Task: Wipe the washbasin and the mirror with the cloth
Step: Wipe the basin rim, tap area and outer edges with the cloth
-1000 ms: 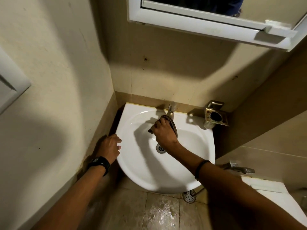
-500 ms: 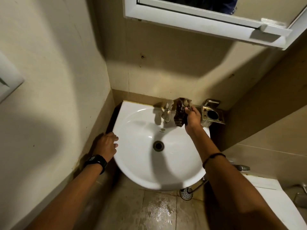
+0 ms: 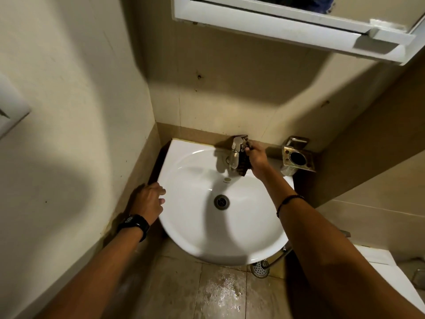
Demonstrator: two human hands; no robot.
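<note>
At the centre of the frame a white basin sits in a corner of beige tiled walls, with a darker tile band running behind it. A small round mark is printed below the tap, with a line of writing under it too small to read. The drain lies in the middle of the bowl.

Right of the tap, the right hand is closed around a dark patterned cloth, which hangs against the tap's right side; a bit of cloth also shows behind the tap's top, at the wall. A thin dark band circles that forearm. At the left of the basin the left hand rests on the rim, fingers loosely curled with the tips on the white edge, holding nothing. A black watch is on its wrist; its face cannot be read.

Right of the tap, a square metal holder with a round opening is fixed to the wall. Along the top of the frame runs the white frame of the mirror, only a strip of glass showing. Below the basin the floor is wet and glossy, with a round perforated metal part on a hose just under the basin's lower right. A white fixture shows at lower right.
</note>
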